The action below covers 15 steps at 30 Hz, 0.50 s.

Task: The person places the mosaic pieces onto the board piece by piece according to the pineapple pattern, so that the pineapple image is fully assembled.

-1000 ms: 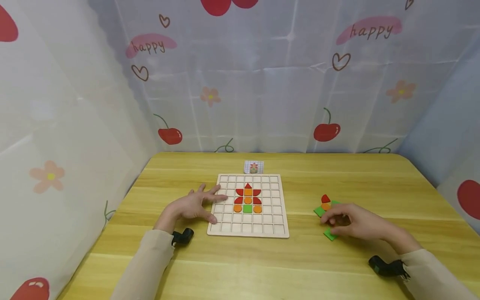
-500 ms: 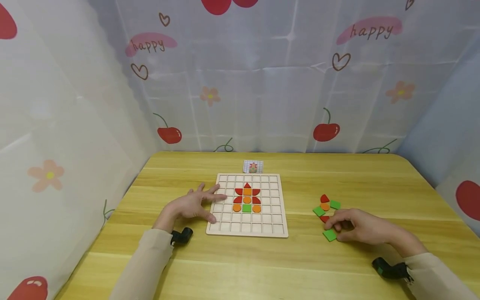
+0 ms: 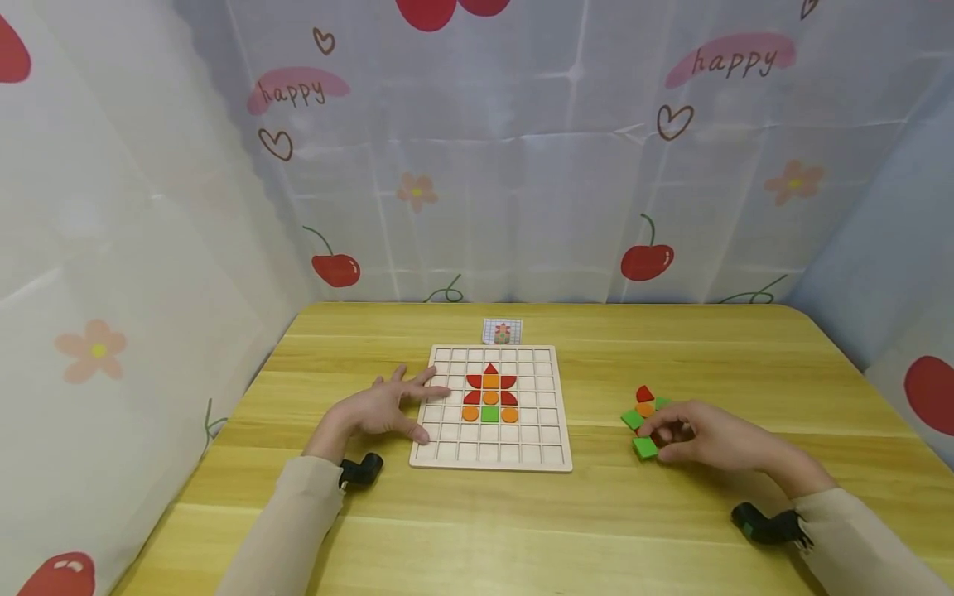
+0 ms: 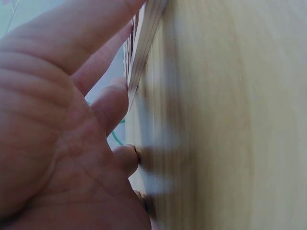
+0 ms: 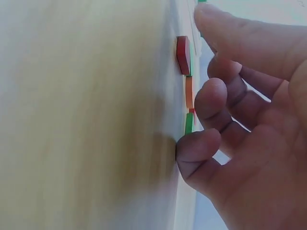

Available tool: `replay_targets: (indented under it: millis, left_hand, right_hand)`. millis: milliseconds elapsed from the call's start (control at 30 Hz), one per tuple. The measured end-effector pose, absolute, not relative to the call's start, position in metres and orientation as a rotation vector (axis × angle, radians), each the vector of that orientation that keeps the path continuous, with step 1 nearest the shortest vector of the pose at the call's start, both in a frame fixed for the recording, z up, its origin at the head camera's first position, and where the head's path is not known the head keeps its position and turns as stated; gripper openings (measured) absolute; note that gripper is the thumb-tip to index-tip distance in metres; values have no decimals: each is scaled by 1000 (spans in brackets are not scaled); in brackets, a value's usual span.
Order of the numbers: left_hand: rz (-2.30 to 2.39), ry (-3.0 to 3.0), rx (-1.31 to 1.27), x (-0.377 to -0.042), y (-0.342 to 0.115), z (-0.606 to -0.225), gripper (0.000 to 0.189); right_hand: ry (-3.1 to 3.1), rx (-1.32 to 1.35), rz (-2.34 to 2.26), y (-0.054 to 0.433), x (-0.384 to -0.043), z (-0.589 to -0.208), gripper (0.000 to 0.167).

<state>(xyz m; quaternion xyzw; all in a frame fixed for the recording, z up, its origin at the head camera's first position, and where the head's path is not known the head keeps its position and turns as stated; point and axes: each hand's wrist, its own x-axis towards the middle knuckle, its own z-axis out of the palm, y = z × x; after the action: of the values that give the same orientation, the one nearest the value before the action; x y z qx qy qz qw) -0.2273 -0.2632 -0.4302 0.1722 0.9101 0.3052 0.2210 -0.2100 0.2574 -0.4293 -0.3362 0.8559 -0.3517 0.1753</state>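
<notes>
Currently, the right hand [image 3: 708, 437] pinches a green square tile [image 3: 645, 449] between thumb and fingertip, near a loose red piece [image 3: 644, 394] and orange round tile [image 3: 644, 409] on the wooden table [image 3: 522, 530]. The left hand [image 3: 382, 408], fingers spread and grasping nothing, rests over the left edge of the wooden grid board [image 3: 531, 434]; a pattern card [image 3: 503, 332] lies just beyond it.

Wide lane over the table [image 3: 596, 372] between grid board [image 3: 532, 412] and loose tiles [image 3: 633, 420]
</notes>
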Motion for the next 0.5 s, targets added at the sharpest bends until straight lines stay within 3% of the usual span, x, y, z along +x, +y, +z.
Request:
replay_targets:
  millis: [500]
  left_hand:
    - [837, 2513, 470, -228, -264, -430, 75]
  right_hand:
    - [2601, -927, -989, 211, -216, -429, 24]
